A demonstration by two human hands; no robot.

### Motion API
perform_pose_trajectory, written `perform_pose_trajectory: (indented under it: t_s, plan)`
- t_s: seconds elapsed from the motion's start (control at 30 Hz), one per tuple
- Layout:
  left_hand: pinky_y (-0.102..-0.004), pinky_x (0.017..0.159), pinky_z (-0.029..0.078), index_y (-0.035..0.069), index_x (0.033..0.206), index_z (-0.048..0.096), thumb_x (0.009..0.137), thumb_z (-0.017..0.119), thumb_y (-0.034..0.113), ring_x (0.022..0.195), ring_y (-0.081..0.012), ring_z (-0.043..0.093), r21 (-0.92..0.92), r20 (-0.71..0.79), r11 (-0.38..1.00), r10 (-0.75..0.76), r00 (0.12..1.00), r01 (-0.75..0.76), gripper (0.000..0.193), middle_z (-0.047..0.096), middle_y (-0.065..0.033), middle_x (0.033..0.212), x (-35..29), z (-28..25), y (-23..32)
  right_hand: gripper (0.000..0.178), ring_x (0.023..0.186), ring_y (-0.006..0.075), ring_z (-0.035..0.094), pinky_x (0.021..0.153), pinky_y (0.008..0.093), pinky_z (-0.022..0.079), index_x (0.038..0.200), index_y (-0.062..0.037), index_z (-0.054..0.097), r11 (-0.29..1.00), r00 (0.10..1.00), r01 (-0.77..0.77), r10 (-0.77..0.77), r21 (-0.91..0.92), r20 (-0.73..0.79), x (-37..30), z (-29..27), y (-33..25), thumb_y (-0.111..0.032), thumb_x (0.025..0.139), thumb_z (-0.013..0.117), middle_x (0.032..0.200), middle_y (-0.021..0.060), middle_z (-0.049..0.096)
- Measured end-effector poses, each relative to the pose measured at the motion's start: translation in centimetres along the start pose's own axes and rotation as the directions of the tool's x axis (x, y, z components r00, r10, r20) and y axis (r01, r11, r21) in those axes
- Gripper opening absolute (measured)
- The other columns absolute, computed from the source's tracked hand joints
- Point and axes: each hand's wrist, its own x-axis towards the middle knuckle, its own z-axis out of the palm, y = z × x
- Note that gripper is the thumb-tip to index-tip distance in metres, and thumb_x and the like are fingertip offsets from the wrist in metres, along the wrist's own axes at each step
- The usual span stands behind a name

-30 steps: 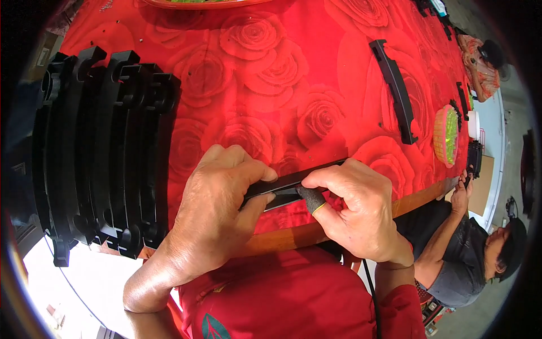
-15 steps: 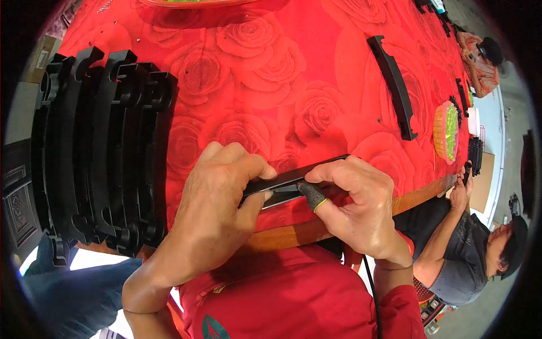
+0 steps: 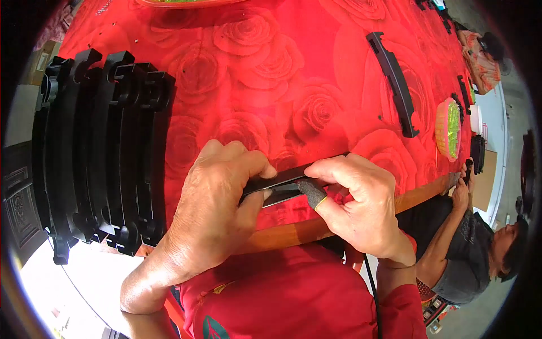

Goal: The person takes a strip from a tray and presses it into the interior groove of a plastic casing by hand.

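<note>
Since the earlier frame, the dark-trousered leg at lower left has gone out of view; both hands have barely shifted.

Left hand (image 3: pixel 212 206): narrow pinch, thumb and fingers closed on one end of a slim black strip (image 3: pixel 289 175). Right hand (image 3: pixel 361 206): pinching the same strip toward its other end, index finger along the top, thumb below in a dark finger cot (image 3: pixel 312 194) with a yellow edge. Strip lies slantwise between the hands, right end farther from the body, near the table's wooden edge (image 3: pixel 293 233). A dark gap shows along it — cannot tell whether one piece or two.

To the left, a row of black curved parts (image 3: pixel 101 152), close together on the red rose-print cloth (image 3: pixel 248 73). Beyond the right hand, a single black part (image 3: pixel 394 85) — well apart from the row. Farther right, a pinkish basket (image 3: pixel 441 135) with green contents; near it, a co-worker (image 3: pixel 466 271) in dark clothing.
</note>
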Motion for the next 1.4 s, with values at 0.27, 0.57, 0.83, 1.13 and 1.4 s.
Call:
perform_pose_trajectory:
  t_s: [0.27, 0.57, 0.83, 1.13, 1.4]
  plan:
    - [-0.0396, 0.078, 0.043, 0.005, 0.100, 0.076, 0.079, 0.079, -0.003, 0.087, -0.0271, 0.055, 0.084, -0.036, 0.996, 0.026, 0.999, -0.022, 0.023, 0.063, -0.0068, 0.086, -0.1, 0.7, -0.4, 0.031, 0.085, 0.0241, 0.077, 0.074, 0.0326, 0.061, 0.105, 0.0028, 0.076, 0.995, 0.990, -0.091, 0.095, -0.040, 0.101, 0.3, -0.9, -0.6, 0.010, 0.075, 0.078, 0.093, 0.0140, 0.076]
    - [-0.0393, 0.078, 0.043, 0.006, 0.101, 0.078, 0.078, 0.080, -0.002, 0.087, -0.0274, 0.054, 0.001, 0.003, 1.000, 0.031, 1.000, -0.031, 0.024, 0.064, -0.0068, 0.087, -0.2, 0.0, -0.2, 0.031, 0.086, 0.0249, 0.077, 0.076, 0.0333, 0.062, 0.106, 0.0028, 0.076, 0.998, 0.995, -0.053, 0.055, -0.031, 0.088, 0.0, -0.5, -0.4, 0.011, 0.075, 0.077, 0.095, 0.0144, 0.077]
    - [-0.0406, 0.078, 0.044, 0.006, 0.099, 0.077, 0.077, 0.079, -0.003, 0.088, -0.0281, 0.056, 0.025, -0.028, 0.999, 0.044, 0.999, -0.043, 0.024, 0.064, -0.0074, 0.086, -0.3, 0.4, -0.3, 0.034, 0.072, 0.0275, 0.067, 0.062, 0.0401, 0.054, 0.106, -0.0075, 0.073, 1.000, 1.000, 0.013, -0.013, 0.005, -0.009, -0.3, 0.1, 0.3, 0.002, 0.075, 0.083, 0.084, 0.0082, 0.073]
    - [-0.0489, 0.073, 0.050, 0.005, 0.102, 0.067, 0.079, 0.076, -0.007, 0.084, -0.0375, 0.063, 0.268, -0.071, 0.955, 0.150, 0.986, -0.126, 0.028, 0.065, -0.0137, 0.090, -0.4, 1.1, 0.7, 0.029, 0.081, 0.0232, 0.075, 0.072, 0.0324, 0.059, 0.103, 0.0024, 0.077, 1.000, 0.999, -0.007, 0.008, -0.004, 0.042, -0.2, -0.6, 0.0, 0.009, 0.076, 0.082, 0.095, 0.0139, 0.078]
    - [-0.0421, 0.075, 0.055, -0.001, 0.115, 0.069, 0.086, 0.069, -0.009, 0.085, -0.0378, 0.071, -0.058, 0.098, 0.998, -0.003, 0.995, 0.009, 0.030, 0.070, -0.0190, 0.096, -1.3, -0.6, 1.1, 0.027, 0.081, 0.0211, 0.075, 0.070, 0.0306, 0.060, 0.104, 0.0031, 0.077, 0.999, 0.999, -0.025, 0.024, 0.046, 0.031, -0.6, -0.6, -0.7, 0.009, 0.078, 0.083, 0.095, 0.0127, 0.076]
